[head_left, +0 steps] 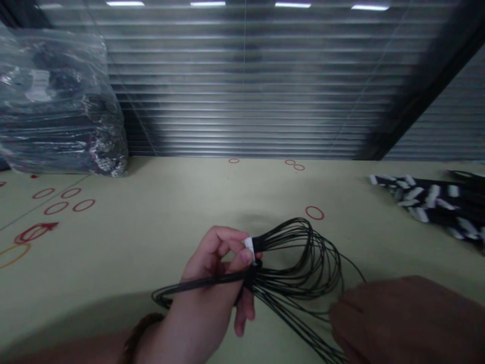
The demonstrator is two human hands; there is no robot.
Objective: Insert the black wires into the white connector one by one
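Note:
In front of me my left hand (215, 283) pinches a white connector (249, 247) between thumb and fingers. From it a bundle of thin black wires (299, 283) loops out to the right and back to a dark gathered point at the palm. A folded part of the bundle crosses over the hand toward the wrist. Over at the lower right, my right hand (405, 318) is blurred by motion, close to the loose wire ends. Its fingers are hidden, so I cannot tell whether it grips a wire.
A clear plastic bag (64, 111) packed with dark wire bundles stands at the back left. More black wires with white connectors (432, 199) lie at the right. Red circles are drawn on the pale tabletop (162, 202). Blinds (242, 91) stand behind the table.

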